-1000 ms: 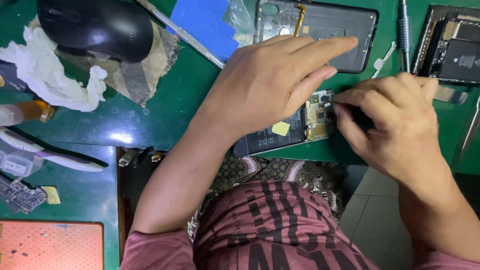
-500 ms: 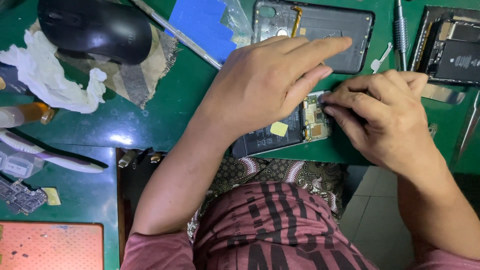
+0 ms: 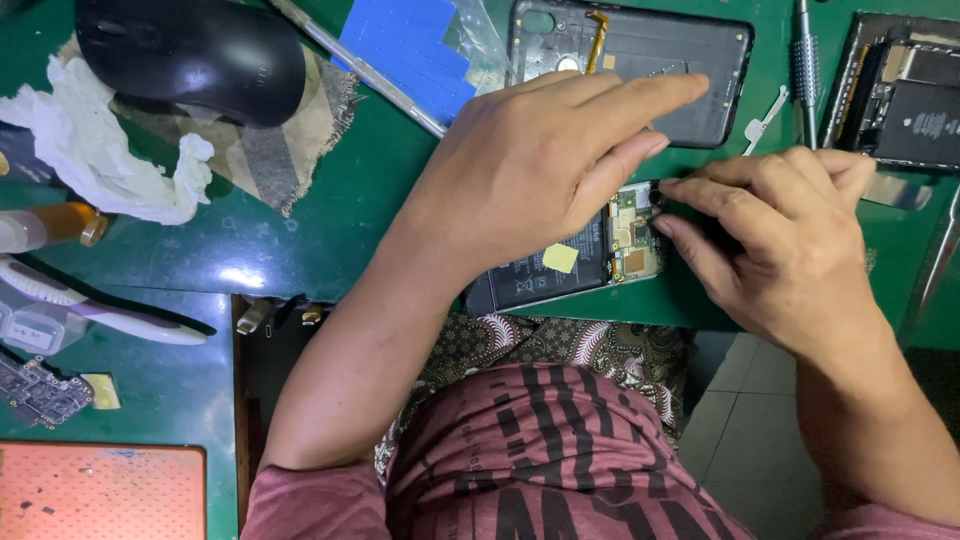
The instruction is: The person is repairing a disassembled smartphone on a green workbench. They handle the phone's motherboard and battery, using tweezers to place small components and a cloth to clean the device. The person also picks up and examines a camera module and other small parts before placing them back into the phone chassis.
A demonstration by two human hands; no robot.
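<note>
An opened phone (image 3: 570,268) lies on the green bench near its front edge, its black battery with a yellow sticker and its gold circuit board showing. My left hand (image 3: 545,165) rests flat over the phone's upper part, fingers stretched to the right. My right hand (image 3: 775,245) pinches a small dark part or tool at the phone's top right corner, beside the circuit board. What the pinched thing is cannot be made out.
A dark phone back cover (image 3: 640,55) lies beyond my hands, another opened phone (image 3: 905,95) at the far right with a screwdriver (image 3: 805,60). A black mouse (image 3: 195,55) on cloth, white tissue (image 3: 95,150), blue sheet (image 3: 405,40) sit left. Orange mat (image 3: 100,495) bottom left.
My right hand has shifted slightly left and closer to the phone's corner. My left hand stays on the phone in nearly the same pose.
</note>
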